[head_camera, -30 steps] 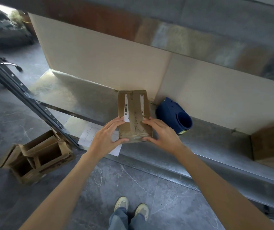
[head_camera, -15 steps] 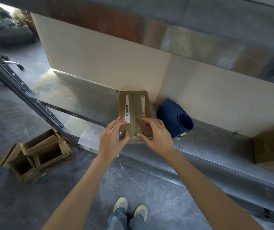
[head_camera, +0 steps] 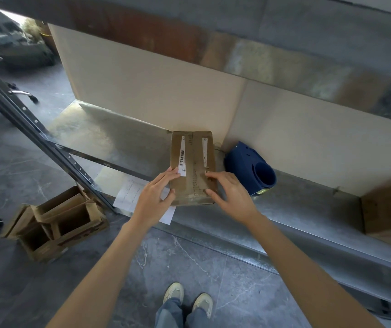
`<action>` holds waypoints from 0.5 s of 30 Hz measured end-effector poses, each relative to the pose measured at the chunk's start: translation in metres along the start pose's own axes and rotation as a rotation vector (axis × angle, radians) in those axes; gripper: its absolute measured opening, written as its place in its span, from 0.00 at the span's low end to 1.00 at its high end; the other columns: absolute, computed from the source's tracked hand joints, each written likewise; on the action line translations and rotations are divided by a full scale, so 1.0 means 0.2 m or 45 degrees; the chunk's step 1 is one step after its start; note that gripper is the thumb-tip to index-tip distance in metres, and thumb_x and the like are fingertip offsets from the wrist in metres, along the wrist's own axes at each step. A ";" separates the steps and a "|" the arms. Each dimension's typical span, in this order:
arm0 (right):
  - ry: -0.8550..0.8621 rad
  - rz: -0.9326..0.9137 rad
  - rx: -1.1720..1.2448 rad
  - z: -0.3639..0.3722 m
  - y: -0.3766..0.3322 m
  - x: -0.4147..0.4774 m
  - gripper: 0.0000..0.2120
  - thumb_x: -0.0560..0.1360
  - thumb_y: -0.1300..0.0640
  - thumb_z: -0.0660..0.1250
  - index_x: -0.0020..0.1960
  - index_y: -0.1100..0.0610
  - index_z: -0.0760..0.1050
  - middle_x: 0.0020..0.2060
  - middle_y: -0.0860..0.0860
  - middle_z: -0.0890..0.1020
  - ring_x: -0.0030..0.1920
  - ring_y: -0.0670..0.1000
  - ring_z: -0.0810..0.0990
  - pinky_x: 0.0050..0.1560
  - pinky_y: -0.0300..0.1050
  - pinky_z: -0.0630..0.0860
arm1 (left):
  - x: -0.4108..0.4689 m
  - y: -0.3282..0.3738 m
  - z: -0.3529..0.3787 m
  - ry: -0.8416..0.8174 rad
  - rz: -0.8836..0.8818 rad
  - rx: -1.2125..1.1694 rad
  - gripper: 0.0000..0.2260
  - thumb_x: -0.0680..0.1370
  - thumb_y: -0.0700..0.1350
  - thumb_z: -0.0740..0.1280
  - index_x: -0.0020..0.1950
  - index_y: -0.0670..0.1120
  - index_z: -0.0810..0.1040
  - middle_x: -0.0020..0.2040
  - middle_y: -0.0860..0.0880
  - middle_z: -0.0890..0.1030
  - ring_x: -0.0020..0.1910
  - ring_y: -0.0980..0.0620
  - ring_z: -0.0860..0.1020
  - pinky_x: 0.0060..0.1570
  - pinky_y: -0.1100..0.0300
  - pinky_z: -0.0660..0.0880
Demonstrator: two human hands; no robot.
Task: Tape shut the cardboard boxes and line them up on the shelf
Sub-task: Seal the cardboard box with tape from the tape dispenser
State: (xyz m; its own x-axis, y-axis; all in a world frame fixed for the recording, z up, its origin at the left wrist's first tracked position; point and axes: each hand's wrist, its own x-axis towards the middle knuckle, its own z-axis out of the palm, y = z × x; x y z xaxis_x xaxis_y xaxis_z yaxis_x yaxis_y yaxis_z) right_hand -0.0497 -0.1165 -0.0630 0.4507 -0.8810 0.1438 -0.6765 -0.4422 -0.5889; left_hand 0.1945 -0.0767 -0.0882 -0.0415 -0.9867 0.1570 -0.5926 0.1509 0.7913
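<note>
A small brown cardboard box (head_camera: pixel 192 159) with white barcode labels and a taped centre seam lies on the metal shelf (head_camera: pixel 109 138), its near end at the shelf's front edge. My left hand (head_camera: pixel 155 198) rests against the box's near left corner, fingers straight on top and thumb at the front. My right hand (head_camera: pixel 231 196) lies on the near right part of the lid with relaxed fingers. A blue tape dispenser (head_camera: pixel 251 169) sits on the shelf just right of the box.
Another cardboard box (head_camera: pixel 388 209) stands on the shelf at far right. A white paper sheet (head_camera: pixel 132 195) lies under my left hand. An open box with dividers (head_camera: pixel 57 221) sits on the grey floor by the slanted rack post (head_camera: pixel 35 129). An upper shelf (head_camera: pixel 237 43) overhangs.
Both hands slid along the near end of the box: they came together at the front half a second ago and have spread apart to the corners again. The box stayed in place.
</note>
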 end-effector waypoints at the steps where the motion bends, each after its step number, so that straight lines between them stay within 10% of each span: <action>1: -0.002 -0.002 0.004 0.00 0.00 -0.01 0.18 0.80 0.51 0.65 0.69 0.52 0.70 0.62 0.47 0.77 0.64 0.47 0.71 0.57 0.46 0.75 | 0.00 -0.01 0.00 -0.008 0.009 0.007 0.20 0.80 0.38 0.65 0.69 0.54 0.74 0.70 0.63 0.69 0.69 0.71 0.63 0.65 0.47 0.75; 15: -0.241 -0.020 0.056 -0.09 0.05 0.02 0.29 0.72 0.64 0.64 0.71 0.48 0.67 0.66 0.47 0.73 0.66 0.45 0.69 0.63 0.37 0.67 | 0.04 -0.06 -0.08 -0.165 0.025 0.034 0.31 0.76 0.30 0.64 0.67 0.64 0.70 0.68 0.74 0.65 0.70 0.73 0.61 0.63 0.77 0.63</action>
State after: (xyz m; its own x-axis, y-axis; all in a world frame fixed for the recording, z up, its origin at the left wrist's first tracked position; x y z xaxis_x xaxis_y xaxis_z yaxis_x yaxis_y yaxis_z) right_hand -0.0654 -0.1268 -0.0539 0.5655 -0.8247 0.0032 -0.6442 -0.4441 -0.6228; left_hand 0.2141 -0.0861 -0.0868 -0.1558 -0.9834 0.0935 -0.6120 0.1704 0.7723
